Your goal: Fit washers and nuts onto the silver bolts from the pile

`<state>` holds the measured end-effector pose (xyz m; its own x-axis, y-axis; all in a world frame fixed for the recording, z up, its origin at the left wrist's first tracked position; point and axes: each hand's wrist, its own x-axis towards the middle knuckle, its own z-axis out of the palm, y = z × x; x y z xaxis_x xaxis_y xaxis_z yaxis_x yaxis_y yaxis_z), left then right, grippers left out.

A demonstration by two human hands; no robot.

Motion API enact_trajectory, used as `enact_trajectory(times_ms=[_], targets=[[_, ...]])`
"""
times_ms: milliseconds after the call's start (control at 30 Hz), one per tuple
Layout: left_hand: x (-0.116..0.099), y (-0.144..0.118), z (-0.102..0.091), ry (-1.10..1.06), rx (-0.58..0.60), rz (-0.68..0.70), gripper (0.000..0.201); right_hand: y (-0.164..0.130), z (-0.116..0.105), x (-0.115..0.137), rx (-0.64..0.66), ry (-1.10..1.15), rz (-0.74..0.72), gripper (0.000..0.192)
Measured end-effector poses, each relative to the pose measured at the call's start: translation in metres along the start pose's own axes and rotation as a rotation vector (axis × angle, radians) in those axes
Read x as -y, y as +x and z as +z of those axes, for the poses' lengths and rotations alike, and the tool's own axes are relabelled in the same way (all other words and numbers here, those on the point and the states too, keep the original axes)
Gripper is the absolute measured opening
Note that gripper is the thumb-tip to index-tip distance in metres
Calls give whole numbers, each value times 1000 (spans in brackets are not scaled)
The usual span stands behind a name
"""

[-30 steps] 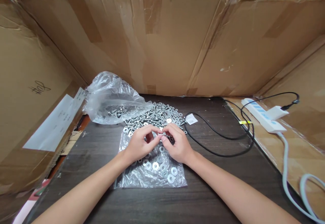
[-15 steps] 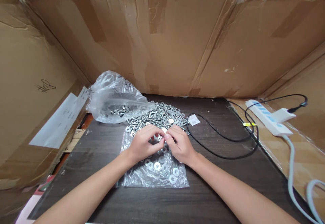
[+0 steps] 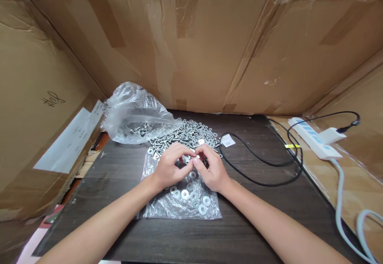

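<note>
Pinched between the fingertips of both hands is a small metal fastener (image 3: 196,157), too small and too covered to tell whether it is a bolt, a nut or both. The left hand (image 3: 170,167) and the right hand (image 3: 212,169) meet at the centre of the frame, fingers curled inward, knuckles up, thumbs tucked beneath. Both forearms run in from the bottom corners and converge in a V, wrists just above the table.

Directly under the hands lies a flat clear plastic bag (image 3: 179,206), with loose washers (image 3: 194,200) scattered on it just below the hands. Just above the hands, a heap of bolts and washers (image 3: 187,134) spreads over the dark wooden table (image 3: 239,224). Left of that heap, a crumpled clear bag (image 3: 134,110) holds more hardware.

Right of centre, a black cable (image 3: 260,164) loops across the table, a small white tag (image 3: 228,140) inside its curve. At the right edge sits a white power strip (image 3: 314,142). Cardboard walls (image 3: 209,48) close in the upper frame.
</note>
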<state>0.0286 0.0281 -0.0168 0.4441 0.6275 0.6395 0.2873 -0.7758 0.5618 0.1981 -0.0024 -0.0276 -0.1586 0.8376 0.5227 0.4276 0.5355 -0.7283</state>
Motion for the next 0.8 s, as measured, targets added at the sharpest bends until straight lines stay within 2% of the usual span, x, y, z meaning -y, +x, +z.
enact_trajectory(times_ms=[133,233,367,467,600,700,767,800], targets=[[3,-1,0,54,40,48,6,0,1,-2,-14,-21,-5,19],[7,-1,-2,102,35,183,9,0,3,-4,-11,-5,5,36],[10,2,-8,209,63,386,18,-2,4,-5,-5,61,107,48],[11,4,-12,257,136,436,17,-3,4,-6,12,83,183,51],[12,5,-15,355,181,480,18,-3,5,-5,33,52,193,50],[12,4,-13,339,167,488,18,-1,4,-4,39,33,193,51],[9,5,-11,228,142,393,17,0,3,-4,42,21,185,52],[8,5,-9,140,131,287,15,0,1,-3,41,5,171,52]])
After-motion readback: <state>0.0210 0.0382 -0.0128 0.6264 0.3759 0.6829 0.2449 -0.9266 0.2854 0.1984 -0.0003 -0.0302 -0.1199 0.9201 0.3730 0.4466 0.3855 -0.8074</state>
